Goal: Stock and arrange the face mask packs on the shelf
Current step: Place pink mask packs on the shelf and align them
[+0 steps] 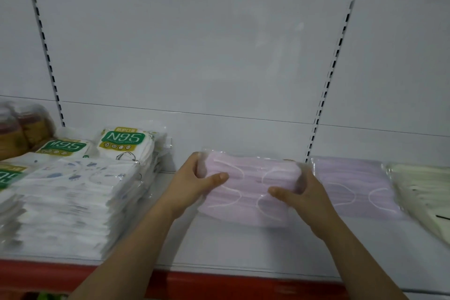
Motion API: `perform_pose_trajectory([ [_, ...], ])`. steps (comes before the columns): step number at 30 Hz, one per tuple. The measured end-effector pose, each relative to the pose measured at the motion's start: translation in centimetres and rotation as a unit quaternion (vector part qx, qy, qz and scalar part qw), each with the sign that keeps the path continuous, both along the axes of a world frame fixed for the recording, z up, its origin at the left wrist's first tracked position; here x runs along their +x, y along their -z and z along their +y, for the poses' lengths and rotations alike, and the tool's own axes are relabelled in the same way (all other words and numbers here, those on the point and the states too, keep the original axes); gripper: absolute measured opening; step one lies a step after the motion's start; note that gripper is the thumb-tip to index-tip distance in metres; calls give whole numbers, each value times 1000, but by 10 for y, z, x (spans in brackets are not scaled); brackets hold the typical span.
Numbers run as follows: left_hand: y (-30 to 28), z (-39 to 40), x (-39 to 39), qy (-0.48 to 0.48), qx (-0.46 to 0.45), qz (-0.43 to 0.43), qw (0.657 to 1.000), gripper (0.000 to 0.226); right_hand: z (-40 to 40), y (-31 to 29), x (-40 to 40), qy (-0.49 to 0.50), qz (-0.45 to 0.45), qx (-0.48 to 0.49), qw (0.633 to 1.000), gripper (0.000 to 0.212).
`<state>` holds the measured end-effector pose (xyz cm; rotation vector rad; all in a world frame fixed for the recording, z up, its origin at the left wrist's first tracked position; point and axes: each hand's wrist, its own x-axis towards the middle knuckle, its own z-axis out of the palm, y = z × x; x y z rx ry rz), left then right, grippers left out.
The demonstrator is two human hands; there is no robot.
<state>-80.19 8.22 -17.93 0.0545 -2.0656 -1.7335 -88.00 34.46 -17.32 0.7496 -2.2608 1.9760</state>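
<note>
A clear pack of pink face masks (248, 185) lies on the white shelf (219, 248), a little right of middle. My left hand (194, 182) grips its left end, thumb on top and fingers curled behind. My right hand (302, 197) grips its right end the same way. A pack of lilac masks (355, 185) lies flat just to the right, touching the pink pack's edge. Further right sits a cream-coloured mask pack (423, 192).
At the left stands a tall stack of white patterned mask packs (73, 202), with green-labelled N95 packs (126, 143) upright behind it. Jars in plastic wrap (22, 126) sit at the far left. The shelf's front edge carries a red strip (219, 285).
</note>
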Motion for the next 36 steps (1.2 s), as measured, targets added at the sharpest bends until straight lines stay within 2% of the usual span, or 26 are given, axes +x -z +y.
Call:
perform_pose_trajectory([
  [3,13,-2,12,36,-38,-60,997,54,9,17,4,-11,-16,114,993,84],
  [6,22,-5,20,47,-17,-83,995,63,10,23,4,-21,-28,101,994,81],
  [10,16,1,19,8,-16,-60,998,63,3,11,5,4,9,92,996,74],
  [14,19,4,22,34,20,-61,997,80,11,7,12,0,-9,112,994,103],
  [16,26,4,25,52,37,-75,995,81,17,14,15,5,-26,123,992,108],
  [19,30,5,20,47,-4,-86,995,77,15,22,14,16,-35,127,991,88],
  [22,31,14,15,48,-14,-68,996,62,11,24,11,34,-4,166,986,71],
  [24,29,19,15,13,-19,-44,999,55,12,22,10,47,20,158,986,64],
  [28,13,23,13,-74,-106,11,991,42,17,4,13,99,76,125,984,53],
  [31,11,24,15,-80,-128,-6,989,46,24,5,14,97,95,138,981,42],
  [34,25,23,21,4,-64,-59,996,67,28,19,17,63,80,163,981,45],
  [36,29,24,22,12,-52,-72,996,65,29,21,18,50,72,182,979,57],
])
